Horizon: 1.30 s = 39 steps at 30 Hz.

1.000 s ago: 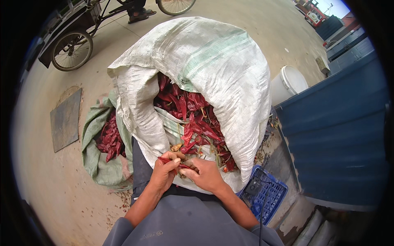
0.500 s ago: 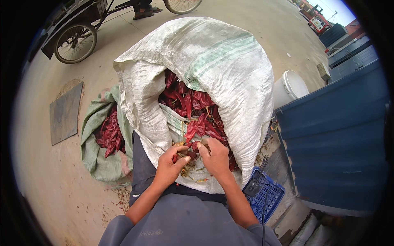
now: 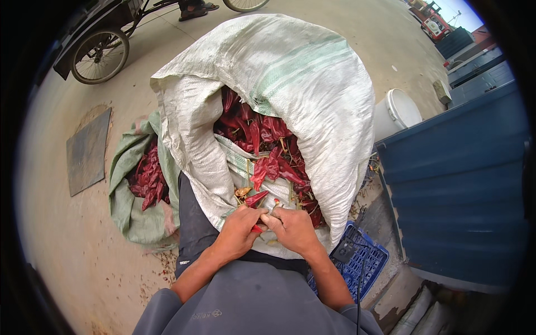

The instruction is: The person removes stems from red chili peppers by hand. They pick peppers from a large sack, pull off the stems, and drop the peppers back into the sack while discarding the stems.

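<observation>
A large white woven sack (image 3: 329, 139) with pale green stripes lies open in front of me, full of dried red chili peppers (image 3: 254, 134). My left hand (image 3: 240, 230) is closed round a red chili pepper (image 3: 255, 199) whose body sticks out beyond the fingers; another bit of red shows by its thumb. My right hand (image 3: 293, 230) is pinched shut against the left fingertips. What it grips is hidden. Both hands are low over the near side of the sack's mouth, where a yellowish pepper (image 3: 243, 192) and loose stems lie.
On the left, a smaller green sack (image 3: 125, 218) holds more red peppers. A flat board (image 3: 89, 152) lies beyond it. To the right are a blue crate (image 3: 368, 268), a blue metal panel (image 3: 458, 178) and a white bucket (image 3: 399, 111). A cart wheel (image 3: 100, 57) stands far left.
Both hands have drawn slightly nearer to me and closed together, knuckles up. The pepper in my left hand now points away from me, and the red piece between the fingertips is out of sight.
</observation>
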Available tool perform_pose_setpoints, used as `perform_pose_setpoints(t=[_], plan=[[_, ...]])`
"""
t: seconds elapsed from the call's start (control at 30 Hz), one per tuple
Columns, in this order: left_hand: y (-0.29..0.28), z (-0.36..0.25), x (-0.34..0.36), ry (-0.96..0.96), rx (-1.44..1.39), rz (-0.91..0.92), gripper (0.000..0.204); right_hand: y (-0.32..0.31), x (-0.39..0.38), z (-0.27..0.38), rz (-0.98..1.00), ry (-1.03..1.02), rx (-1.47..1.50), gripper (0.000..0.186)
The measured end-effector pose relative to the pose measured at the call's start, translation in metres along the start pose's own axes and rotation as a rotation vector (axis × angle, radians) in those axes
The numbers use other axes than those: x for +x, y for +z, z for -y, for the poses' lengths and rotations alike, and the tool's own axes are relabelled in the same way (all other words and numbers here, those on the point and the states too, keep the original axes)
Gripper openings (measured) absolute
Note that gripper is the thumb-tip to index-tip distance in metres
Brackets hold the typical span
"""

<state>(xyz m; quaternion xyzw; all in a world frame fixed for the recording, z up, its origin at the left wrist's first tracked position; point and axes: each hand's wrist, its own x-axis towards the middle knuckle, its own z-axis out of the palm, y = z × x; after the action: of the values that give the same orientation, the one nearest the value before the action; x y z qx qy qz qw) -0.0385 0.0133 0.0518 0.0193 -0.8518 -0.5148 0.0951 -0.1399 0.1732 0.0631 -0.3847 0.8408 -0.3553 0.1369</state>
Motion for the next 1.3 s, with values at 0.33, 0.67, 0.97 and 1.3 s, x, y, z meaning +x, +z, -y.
perform_pose_setpoints(t=[0.33,0.67,0.97,1.3], plan=[[-0.013,-0.020,-0.004,-0.527,-0.712,0.116,0.017,0.017,-0.014,0.018,-0.176,0.379,0.903,0.030],[-0.032,0.022,0.011,-0.552,-1.028,-0.102,0.021,0.001,-0.016,-0.017,-0.386,0.297,1.529,0.029],[0.014,0.049,0.032,-0.175,0.559,0.035,0.027,0.016,-0.016,-0.016,-0.233,0.387,1.536,0.017],[-0.011,0.015,0.016,0.374,0.505,-0.204,0.038,0.016,-0.021,-0.024,0.172,0.558,1.424,0.037]])
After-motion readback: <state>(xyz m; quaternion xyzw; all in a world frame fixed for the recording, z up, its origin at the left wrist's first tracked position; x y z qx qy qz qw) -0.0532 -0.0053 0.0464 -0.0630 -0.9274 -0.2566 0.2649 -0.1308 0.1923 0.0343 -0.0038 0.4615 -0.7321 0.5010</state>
